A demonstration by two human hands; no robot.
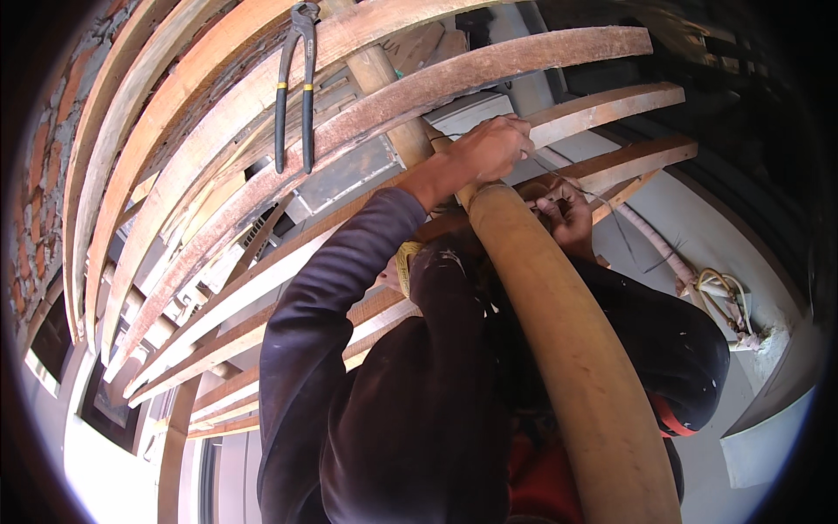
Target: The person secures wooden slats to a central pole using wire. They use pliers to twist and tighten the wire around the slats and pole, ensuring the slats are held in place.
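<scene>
Beside the top end of a thick bamboo pole (559,341), my left hand (493,148) is closed in a pinch on a thin dark wire. My left forearm reaches over the wooden slats. On the pole's other side, lower down, my right hand (567,214) has its fingers curled together at the wire (621,225), whose loose strands trail off to the right. The pole partly hides that hand and its arm. More wire shows by a narrower upright pole (406,140) behind my left wrist. Dark-handled pincers (297,96) hang over a slat at the upper left.
Several long wooden slats (358,109) cross the view in rows. A brick wall (61,157) stands at the far left. Coiled pale cables (723,288) come out of the wall at right, beside a wrapped pipe (646,229). A yellow tape measure (406,266) shows below my left forearm.
</scene>
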